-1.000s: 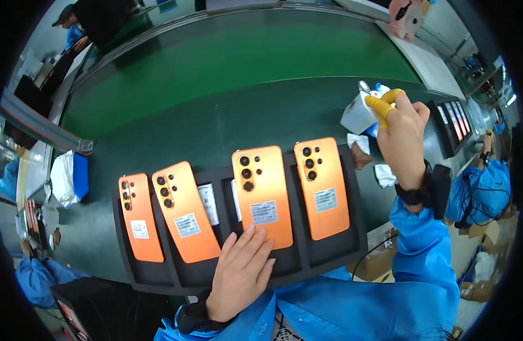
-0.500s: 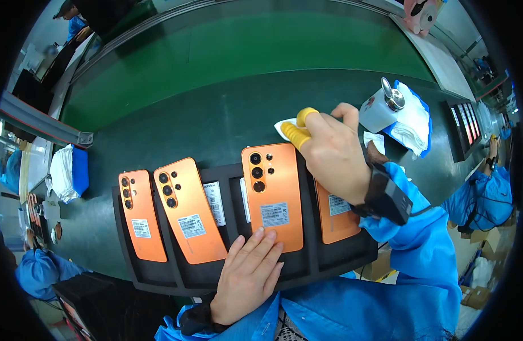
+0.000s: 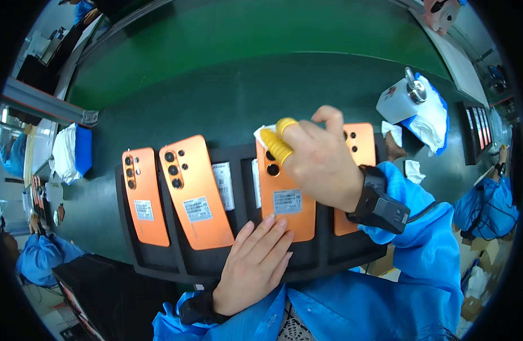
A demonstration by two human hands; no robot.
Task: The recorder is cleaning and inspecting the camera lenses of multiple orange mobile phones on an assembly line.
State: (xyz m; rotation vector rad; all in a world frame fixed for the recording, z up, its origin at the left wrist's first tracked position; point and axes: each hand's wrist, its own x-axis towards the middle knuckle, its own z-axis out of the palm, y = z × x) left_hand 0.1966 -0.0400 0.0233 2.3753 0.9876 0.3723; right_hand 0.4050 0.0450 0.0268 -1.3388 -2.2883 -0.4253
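Note:
An orange phone (image 3: 295, 223) lies camera side up in a black tray (image 3: 324, 258) before me. The spread fingers of my left hand (image 3: 254, 271) rest flat on its lower end, below a white label. My right hand (image 3: 324, 159), with yellow finger cots on two fingers, pinches a small white wipe (image 3: 260, 134) at the phone's upper left corner, by the camera lenses. That hand hides the upper right of this phone. To the left are a tilted orange phone (image 3: 201, 187) and another orange phone (image 3: 149, 196). A further orange phone (image 3: 361, 149) is partly behind my right wrist.
A white pump bottle (image 3: 398, 102) stands at the right beside a blue box of white wipes (image 3: 434, 122). A crumpled wipe (image 3: 413, 170) lies nearby. Another blue box with wipes (image 3: 71, 153) is at the left. Other people in blue work at both sides.
My right hand has moved left with the wipe, from the phone's top edge to its camera corner, uncovering more of the rightmost phone. My left hand stays on the phone. The whole view has shifted slightly.

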